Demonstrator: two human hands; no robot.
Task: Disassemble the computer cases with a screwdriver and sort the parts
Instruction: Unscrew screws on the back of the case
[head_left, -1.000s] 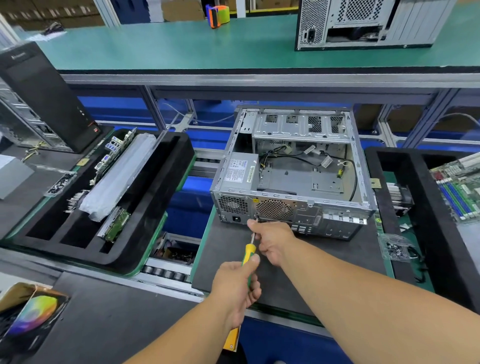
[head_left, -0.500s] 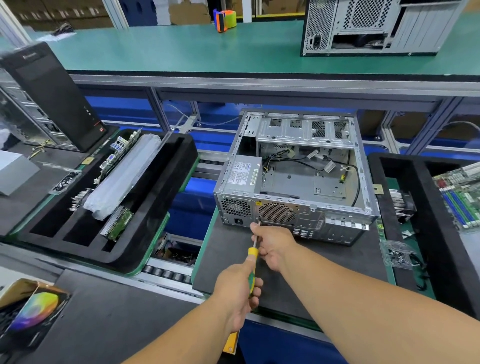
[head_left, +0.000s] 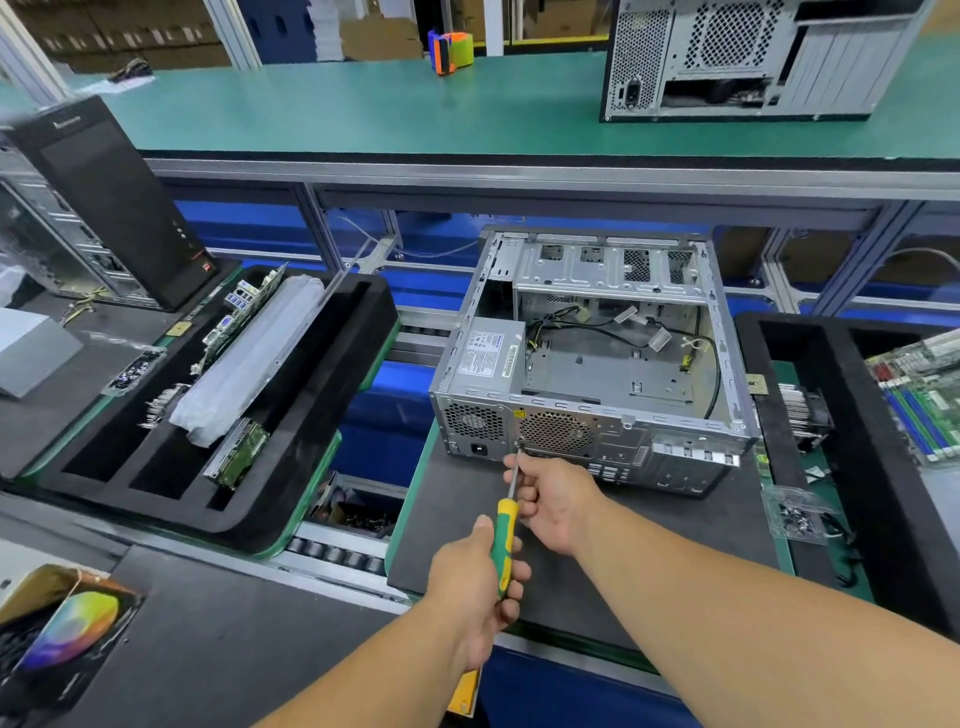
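Nearest to us: our left hand (head_left: 475, 582), fingers wrapped round the green-and-yellow handle of the screwdriver (head_left: 505, 535). Our right hand (head_left: 558, 501) sits just ahead, fingertips pinching the bare metal shaft. The tip meets the rear panel of the case (head_left: 592, 374), beside the round fan grille at its lower left.

Surface: a dark grey mat (head_left: 649, 530) with a green edge, laid over a roller conveyor (head_left: 337, 556); blue panels show beneath.

Case: silver steel, lying on its side on the mat, directly ahead of our hands, open side up. Inside, a grey power supply (head_left: 485, 356) with a white label in the near left corner, loose black and yellow cables (head_left: 623, 327), a perforated drive cage at the far end. Motherboard bay bare metal.

Left: a black foam tray (head_left: 332, 441), slots holding circuit boards and a part wrapped in white plastic. Beyond it, a black tower (head_left: 119, 202) standing upright.

Right: a second black tray (head_left: 857, 441), a green board (head_left: 924, 400) with blue slots resting on it, and a clear bag (head_left: 797, 517) of small dark parts, too small for us to identify.

Far: a green bench (head_left: 363, 109) on an aluminium frame, carrying another case (head_left: 753, 57) with its vented back toward us, and an orange-and-green tape dispenser (head_left: 451, 51). Cardboard cartons behind.
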